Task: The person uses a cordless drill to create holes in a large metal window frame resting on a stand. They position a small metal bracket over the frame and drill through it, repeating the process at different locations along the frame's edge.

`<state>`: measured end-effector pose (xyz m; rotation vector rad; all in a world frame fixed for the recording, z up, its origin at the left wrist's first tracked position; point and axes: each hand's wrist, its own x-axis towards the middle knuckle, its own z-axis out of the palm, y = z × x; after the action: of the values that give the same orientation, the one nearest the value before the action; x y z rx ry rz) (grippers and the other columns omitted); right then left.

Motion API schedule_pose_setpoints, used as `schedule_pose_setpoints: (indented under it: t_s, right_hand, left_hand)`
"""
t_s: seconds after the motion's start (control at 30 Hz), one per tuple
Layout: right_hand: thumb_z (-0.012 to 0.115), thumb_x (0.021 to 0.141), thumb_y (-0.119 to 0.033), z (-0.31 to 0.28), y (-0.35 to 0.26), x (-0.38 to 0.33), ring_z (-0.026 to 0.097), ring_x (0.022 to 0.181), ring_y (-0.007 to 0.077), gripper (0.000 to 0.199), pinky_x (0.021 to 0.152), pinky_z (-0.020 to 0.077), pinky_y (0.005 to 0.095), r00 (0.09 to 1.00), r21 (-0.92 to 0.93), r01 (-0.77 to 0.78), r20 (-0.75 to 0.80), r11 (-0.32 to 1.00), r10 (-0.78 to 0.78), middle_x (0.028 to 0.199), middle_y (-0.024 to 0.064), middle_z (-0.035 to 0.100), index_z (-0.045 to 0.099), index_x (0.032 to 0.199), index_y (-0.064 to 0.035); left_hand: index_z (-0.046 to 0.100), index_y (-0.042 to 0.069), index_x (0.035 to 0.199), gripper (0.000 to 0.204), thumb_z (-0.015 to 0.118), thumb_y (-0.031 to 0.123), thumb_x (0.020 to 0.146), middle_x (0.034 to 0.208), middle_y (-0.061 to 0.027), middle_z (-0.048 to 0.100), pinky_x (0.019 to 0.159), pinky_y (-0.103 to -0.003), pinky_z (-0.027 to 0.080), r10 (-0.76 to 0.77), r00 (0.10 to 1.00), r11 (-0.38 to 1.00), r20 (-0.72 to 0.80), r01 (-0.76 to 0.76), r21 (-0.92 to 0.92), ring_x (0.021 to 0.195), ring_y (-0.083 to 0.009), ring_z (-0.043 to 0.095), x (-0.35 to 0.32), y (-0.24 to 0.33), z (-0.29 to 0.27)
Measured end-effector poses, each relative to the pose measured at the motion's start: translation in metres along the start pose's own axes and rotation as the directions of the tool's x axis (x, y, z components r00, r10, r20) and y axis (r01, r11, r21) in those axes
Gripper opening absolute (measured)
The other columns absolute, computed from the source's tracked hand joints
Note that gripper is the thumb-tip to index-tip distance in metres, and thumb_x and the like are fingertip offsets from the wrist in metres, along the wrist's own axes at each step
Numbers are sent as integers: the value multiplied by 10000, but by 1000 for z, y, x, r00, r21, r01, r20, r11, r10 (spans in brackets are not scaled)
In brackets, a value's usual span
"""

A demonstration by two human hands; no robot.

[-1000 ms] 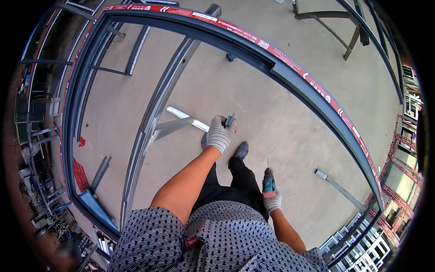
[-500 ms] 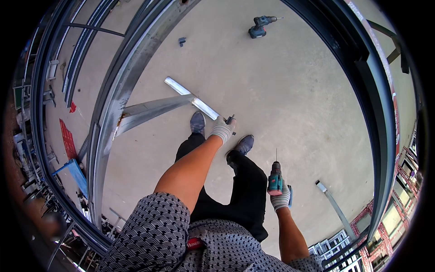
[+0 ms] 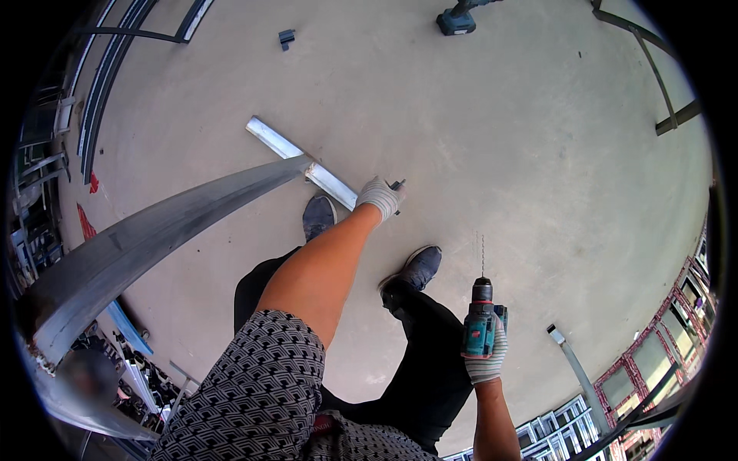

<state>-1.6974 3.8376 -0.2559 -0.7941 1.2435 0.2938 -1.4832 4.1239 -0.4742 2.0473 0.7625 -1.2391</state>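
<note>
Far left: a long grey metal beam (image 3: 154, 230), slanting up from the lower left edge toward the middle, its upper end meeting a short shiny metal bar (image 3: 304, 161) flat on the concrete floor (image 3: 500, 138). Behind, along the upper left rim, dark frame rails (image 3: 115, 69). Near the top, a small dark bracket (image 3: 286, 37) alone on the floor.

Toward the middle: left hand (image 3: 379, 197), in a pale work glove, stretched out over the near end of the shiny bar, fingers curled shut around a small dark object (image 3: 397, 185), too small to tell what. Below it, two dark shoes (image 3: 319, 215) on the floor, one just beside the bar, the other nearer the middle.

At the top, right of centre: a second drill (image 3: 460, 17) lying on the floor, well apart from both hands.

Further right and lower: right hand (image 3: 487, 355), also gloved, wrapped tightly around the grip of a teal and black cordless drill (image 3: 480, 319), held upright with its thin bit pointing away, above the floor.

Lower right: a loose metal strip (image 3: 573, 365) on the floor, and stacked window frames (image 3: 653, 361) along the rim.
</note>
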Motion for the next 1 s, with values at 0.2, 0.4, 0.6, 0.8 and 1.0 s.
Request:
schedule_pose_setpoints:
  t_s: [0.2,0.4,0.6,0.8,1.0]
  right_hand:
    - [555,1071,-377,-6,-16,17,704,801,221,353,684,616,324,991,38,103,-91,994,-99,982,114,699,593,1233,-65]
    - [542,1072,-382,-36,-15,50,690,911,241,428,802,606,372,945,138,306,-165,942,-283,1056,130,686,571,1344,-53]
    - [567,1055,-192,-142,-7,72,630,1017,217,361,930,527,339,770,-606,438,-128,663,-625,1189,122,665,586,1362,-2]
    - [560,1061,-222,-73,-15,91,641,986,216,353,903,544,340,788,-208,515,-267,831,-555,1151,119,668,588,1343,-11]
    - [552,1067,-252,-76,-13,107,652,955,216,348,875,561,342,778,-200,526,-279,826,-563,1113,117,671,590,1324,-19]
  left_hand:
    - [719,-11,1200,616,718,513,875,1112,-213,739,919,-437,539,64,975,980,214,-102,170,1025,-339,714,94,1,25]
    - [697,32,1260,566,640,477,915,1315,-209,678,995,-510,541,218,975,935,34,-218,280,1088,-429,694,182,53,-70]
    - [539,101,1493,603,531,442,996,1573,-179,478,1199,-432,383,345,868,827,-356,-102,552,1431,-340,487,238,110,-215]
    - [409,148,1590,801,727,378,892,1648,-148,365,1202,-406,399,370,737,687,-566,193,701,1485,-283,414,265,61,-336]
    - [369,132,1604,916,792,342,819,1608,-151,426,1192,-404,406,337,732,756,-592,164,633,1441,-312,467,318,42,-375]
